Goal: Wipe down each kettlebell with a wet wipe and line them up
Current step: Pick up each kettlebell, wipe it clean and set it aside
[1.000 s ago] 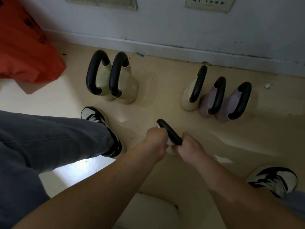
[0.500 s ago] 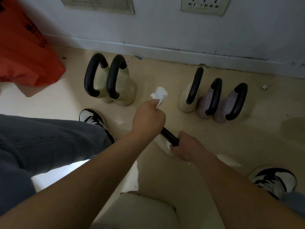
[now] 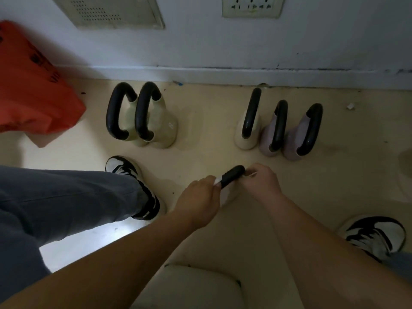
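A small cream kettlebell (image 3: 227, 195) with a black handle (image 3: 232, 175) stands on the floor between my feet. My left hand (image 3: 199, 199) presses a white wet wipe (image 3: 217, 181) against the near end of the handle. My right hand (image 3: 261, 182) grips the handle's far end. By the wall, two pale green kettlebells (image 3: 156, 128) stand side by side on the left. On the right a cream kettlebell (image 3: 246, 134) and two pink kettlebells (image 3: 289, 141) form a close row.
An orange bag (image 3: 33, 97) lies at the far left against the wall. My shoes (image 3: 133, 177) (image 3: 379, 237) flank the kettlebell I hold. A cream seat edge (image 3: 189, 286) is right below my arms. A white scrap (image 3: 350, 106) lies near the baseboard.
My left hand, raised with the wipe half a second ago, has come back down onto the handle's near end. My right hand has shifted from the near end to the far end.
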Demonstrator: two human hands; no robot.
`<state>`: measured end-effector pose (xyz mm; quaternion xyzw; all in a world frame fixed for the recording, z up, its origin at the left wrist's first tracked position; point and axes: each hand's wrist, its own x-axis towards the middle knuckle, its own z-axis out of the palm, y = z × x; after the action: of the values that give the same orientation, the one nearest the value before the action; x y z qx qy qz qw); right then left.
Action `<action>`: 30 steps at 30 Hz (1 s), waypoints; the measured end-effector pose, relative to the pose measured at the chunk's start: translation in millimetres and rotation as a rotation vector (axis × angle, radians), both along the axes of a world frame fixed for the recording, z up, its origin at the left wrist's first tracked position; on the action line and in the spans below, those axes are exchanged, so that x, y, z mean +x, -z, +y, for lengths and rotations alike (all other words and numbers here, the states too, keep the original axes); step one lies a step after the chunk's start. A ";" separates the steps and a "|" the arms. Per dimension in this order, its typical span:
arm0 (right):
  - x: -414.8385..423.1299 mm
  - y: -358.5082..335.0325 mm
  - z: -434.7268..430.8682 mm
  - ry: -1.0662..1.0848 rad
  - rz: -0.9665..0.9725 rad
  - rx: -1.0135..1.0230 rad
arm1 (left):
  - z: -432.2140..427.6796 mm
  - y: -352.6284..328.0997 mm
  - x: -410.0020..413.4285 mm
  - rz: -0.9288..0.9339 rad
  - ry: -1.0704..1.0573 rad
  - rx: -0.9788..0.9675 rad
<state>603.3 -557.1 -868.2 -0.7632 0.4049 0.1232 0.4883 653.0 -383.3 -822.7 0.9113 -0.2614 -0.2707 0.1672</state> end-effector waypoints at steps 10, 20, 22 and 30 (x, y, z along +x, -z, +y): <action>13.8 21.4 12.7 0.104 -0.063 0.439 | -62.3 10.9 -9.2 -0.051 -0.330 -0.073; 13.0 21.7 6.6 0.097 -0.031 0.490 | 19.0 14.7 -35.6 -0.329 0.376 -0.053; 11.4 22.7 7.8 0.132 -0.017 0.494 | 42.3 17.0 -43.8 -0.373 0.465 -0.061; 11.9 9.3 8.9 0.286 0.063 0.662 | -60.6 2.1 18.5 -0.357 0.487 0.284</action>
<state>615.2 -548.2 -877.5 -0.4951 0.4604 0.2014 0.7087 671.5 -443.8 -824.8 0.8693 -0.4563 -0.1723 -0.0797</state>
